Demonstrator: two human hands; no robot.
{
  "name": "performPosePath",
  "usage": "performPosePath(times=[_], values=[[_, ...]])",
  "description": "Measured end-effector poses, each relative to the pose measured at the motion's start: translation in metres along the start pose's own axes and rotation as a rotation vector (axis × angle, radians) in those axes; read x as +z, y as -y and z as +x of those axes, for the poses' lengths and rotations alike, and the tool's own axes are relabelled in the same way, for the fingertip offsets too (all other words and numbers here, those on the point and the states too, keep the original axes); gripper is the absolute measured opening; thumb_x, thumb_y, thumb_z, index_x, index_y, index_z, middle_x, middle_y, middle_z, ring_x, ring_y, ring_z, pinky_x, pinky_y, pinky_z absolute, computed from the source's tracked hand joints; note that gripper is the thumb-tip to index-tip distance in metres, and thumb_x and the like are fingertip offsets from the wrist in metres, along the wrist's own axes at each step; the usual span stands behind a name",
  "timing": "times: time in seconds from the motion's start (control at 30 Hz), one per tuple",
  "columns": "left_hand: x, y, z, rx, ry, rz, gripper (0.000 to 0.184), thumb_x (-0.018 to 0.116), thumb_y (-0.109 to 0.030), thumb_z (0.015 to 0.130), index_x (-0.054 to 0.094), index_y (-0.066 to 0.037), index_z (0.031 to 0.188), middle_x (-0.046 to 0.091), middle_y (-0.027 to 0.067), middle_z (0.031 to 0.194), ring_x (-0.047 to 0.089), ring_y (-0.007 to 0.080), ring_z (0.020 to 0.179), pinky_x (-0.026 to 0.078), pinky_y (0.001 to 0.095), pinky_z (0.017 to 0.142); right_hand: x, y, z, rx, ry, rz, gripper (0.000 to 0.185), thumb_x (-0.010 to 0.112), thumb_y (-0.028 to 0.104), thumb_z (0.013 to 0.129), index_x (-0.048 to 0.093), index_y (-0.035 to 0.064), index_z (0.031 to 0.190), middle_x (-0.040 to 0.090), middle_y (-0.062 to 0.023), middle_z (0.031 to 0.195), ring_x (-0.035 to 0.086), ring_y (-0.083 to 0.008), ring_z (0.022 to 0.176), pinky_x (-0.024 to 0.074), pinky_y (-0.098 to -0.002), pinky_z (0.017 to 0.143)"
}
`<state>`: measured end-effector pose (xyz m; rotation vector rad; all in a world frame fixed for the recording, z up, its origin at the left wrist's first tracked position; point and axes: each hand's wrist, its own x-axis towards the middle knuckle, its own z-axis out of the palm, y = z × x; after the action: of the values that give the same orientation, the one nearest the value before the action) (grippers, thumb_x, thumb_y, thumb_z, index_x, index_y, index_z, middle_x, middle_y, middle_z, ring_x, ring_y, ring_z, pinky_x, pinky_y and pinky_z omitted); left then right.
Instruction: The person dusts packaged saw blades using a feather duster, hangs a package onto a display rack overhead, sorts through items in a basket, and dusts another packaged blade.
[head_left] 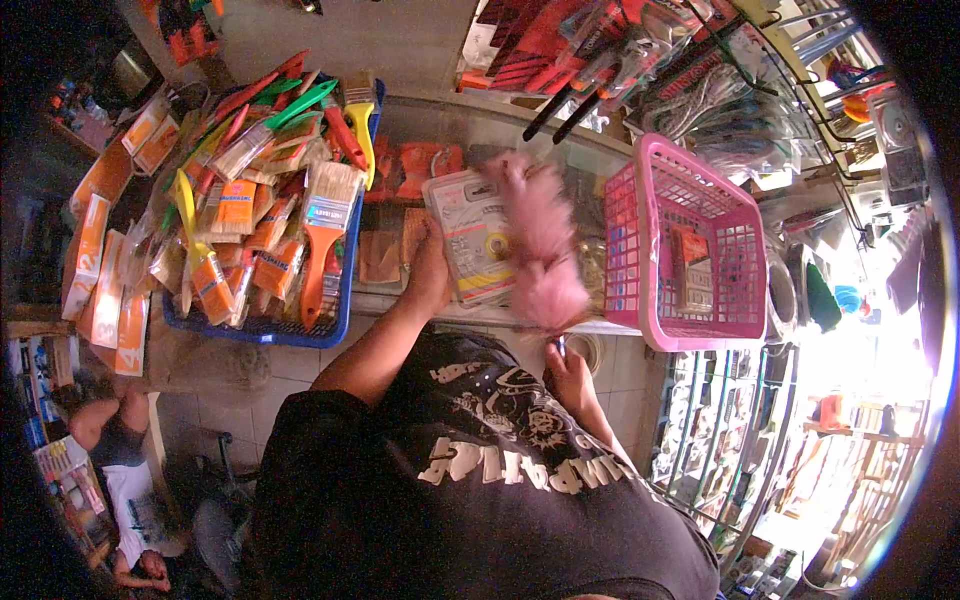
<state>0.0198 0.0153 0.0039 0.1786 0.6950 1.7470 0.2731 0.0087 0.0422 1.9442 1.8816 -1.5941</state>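
Observation:
My left hand (pixel 430 272) is closed on the left edge of a clear blister pack (pixel 468 238) with a white and yellow card. The pack is tilted up over the glass counter. My right hand (pixel 570 376) grips the handle of a fluffy pink duster (pixel 540 225), low at the counter's front edge. Its pink head, slightly blurred, reaches up past the pack's right side and covers part of it. What the pack contains is hard to make out.
To the left, a blue basket (pixel 345 310) is heaped with paintbrushes, beside orange size cards (pixel 110 290). A pink basket (pixel 655 250) holding a small packet stands at right. Packaged goods (pixel 720 110) hang at upper right. Another person (pixel 130 490) is at lower left.

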Motion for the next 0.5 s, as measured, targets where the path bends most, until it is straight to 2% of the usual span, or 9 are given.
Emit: performPosePath(times=[0.03,0.13,0.17,0.27,0.33,0.4,0.43,0.5], values=[[0.001,-0.001,-0.001,-0.008,0.001,-0.001,0.051,0.02,-0.044,0.094,0.037,-0.007,0.125,0.048,0.0081,0.12,0.048,0.0217,0.109,0.038,0.0376,0.093,0.003,-0.005,-0.003,-0.206,-0.034,-0.144,0.04,0.048,0.04,0.087,0.053,0.0005,0.083,0.051,-0.0083,0.059,0.05,-0.0142,0.054,0.0398,-0.0324,0.052],[0.003,-0.003,-0.003,-0.028,0.01,-0.007,0.051,0.022,-0.045,0.093,0.036,-0.008,0.126,0.048,0.0078,0.12,0.048,0.0213,0.109,0.039,0.0372,0.093,0.008,-0.015,-0.002,-0.409,-0.083,-0.148,0.037,0.048,0.039,0.087,0.052,0.0025,0.081,0.049,-0.0033,0.057,0.046,-0.0099,0.051,0.0365,-0.0284,0.048],[0.004,-0.003,-0.004,-0.03,0.011,-0.013,0.051,0.023,-0.045,0.093,0.036,-0.008,0.126,0.048,0.0077,0.12,0.048,0.0212,0.109,0.039,0.037,0.092,0.002,-0.011,0.0,-0.067,0.037,0.077,0.036,0.049,0.038,0.087,0.052,0.0021,0.084,0.049,-0.0021,0.058,0.046,-0.0103,0.051,0.037,-0.0279,0.048],[0.013,-0.008,-0.009,0.049,-0.039,0.107,0.05,0.024,-0.045,0.093,0.037,-0.009,0.125,0.05,0.0073,0.116,0.051,0.0215,0.105,0.04,0.0365,0.091,0.0,-0.001,-0.002,-0.002,0.036,0.235,0.036,0.05,0.038,0.087,0.052,0.002,0.085,0.048,-0.0017,0.058,0.045,-0.0093,0.051,0.0363,-0.027,0.047],[0.005,-0.007,-0.008,0.044,-0.038,0.272,0.052,0.022,-0.047,0.093,0.037,-0.009,0.124,0.05,0.0077,0.115,0.051,0.0219,0.105,0.04,0.0366,0.091,0.006,-0.005,-0.005,-0.145,0.014,-0.02,0.033,0.049,0.036,0.088,0.05,0.0045,0.08,0.045,0.0005,0.056,0.04,-0.0074,0.049,0.0325,-0.0251,0.045],[0.003,-0.006,-0.006,0.012,0.0,0.14,0.051,0.023,-0.046,0.093,0.038,-0.008,0.124,0.05,0.0078,0.115,0.051,0.0212,0.104,0.04,0.0361,0.091,0.004,-0.014,-0.004,-0.327,-0.015,-0.175,0.029,0.047,0.033,0.09,0.048,0.007,0.078,0.04,0.0036,0.055,0.036,-0.0061,0.048,0.029,-0.0226,0.043],[0.004,-0.005,-0.004,0.006,0.014,0.063,0.051,0.024,-0.046,0.093,0.038,-0.008,0.124,0.05,0.0079,0.115,0.051,0.0209,0.104,0.04,0.0359,0.091,0.0,-0.007,-0.003,-0.065,0.082,0.04,0.03,0.048,0.033,0.089,0.052,0.0043,0.084,0.045,0.0022,0.058,0.041,-0.0073,0.051,0.0336,-0.0247,0.047],[0.014,-0.007,-0.007,0.018,-0.037,-0.007,0.052,0.024,-0.047,0.093,0.039,-0.008,0.123,0.051,0.0078,0.113,0.052,0.0207,0.102,0.04,0.036,0.09,0.002,-0.006,-0.001,-0.027,0.027,0.124,0.034,0.05,0.034,0.088,0.052,0.0,0.087,0.051,-0.006,0.062,0.046,-0.0127,0.056,0.0385,-0.0301,0.052]])
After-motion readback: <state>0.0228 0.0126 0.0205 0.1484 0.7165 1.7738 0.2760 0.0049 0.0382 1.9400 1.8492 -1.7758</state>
